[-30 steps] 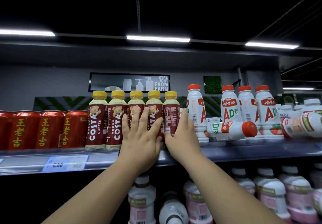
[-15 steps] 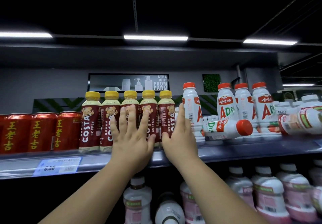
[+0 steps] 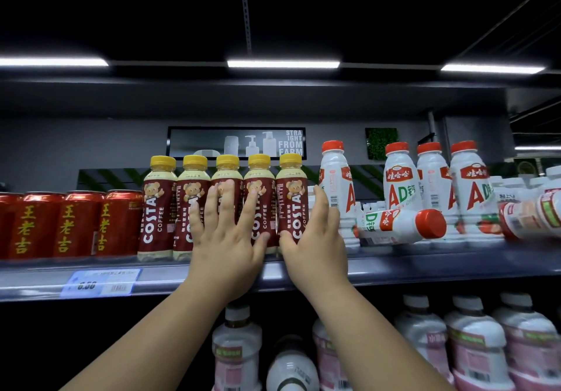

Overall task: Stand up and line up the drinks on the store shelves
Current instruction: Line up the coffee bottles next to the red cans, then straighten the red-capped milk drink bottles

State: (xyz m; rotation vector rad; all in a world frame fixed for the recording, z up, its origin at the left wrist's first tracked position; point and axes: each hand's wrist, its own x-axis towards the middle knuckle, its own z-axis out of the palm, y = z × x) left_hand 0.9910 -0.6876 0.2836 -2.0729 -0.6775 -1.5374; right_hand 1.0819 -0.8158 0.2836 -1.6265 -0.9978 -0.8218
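Observation:
Several Costa coffee bottles (image 3: pixel 158 208) with yellow caps stand upright in a row on the grey shelf (image 3: pixel 425 264). My left hand (image 3: pixel 226 238) lies flat, fingers spread, against the fronts of the middle bottles. My right hand (image 3: pixel 315 238) presses flat on the right side of the last Costa bottle (image 3: pixel 291 199). Neither hand grips anything. To the right stand white AD milk bottles (image 3: pixel 400 184) with red caps; one AD bottle (image 3: pixel 400 226) lies on its side in front of them, another tipped bottle (image 3: pixel 531 214) lies at the far right.
Red herbal tea cans (image 3: pixel 69 223) fill the shelf's left end. A blue price tag (image 3: pixel 101 282) hangs on the shelf edge. The lower shelf holds pink-labelled white bottles (image 3: pixel 476 342), one lying down (image 3: pixel 291 366). Small white bottles stand behind the AD bottles.
Both hands stay flat on the Costa row, with the left hand's fingers shifted slightly up and left. The row looks straighter and tighter than a second ago.

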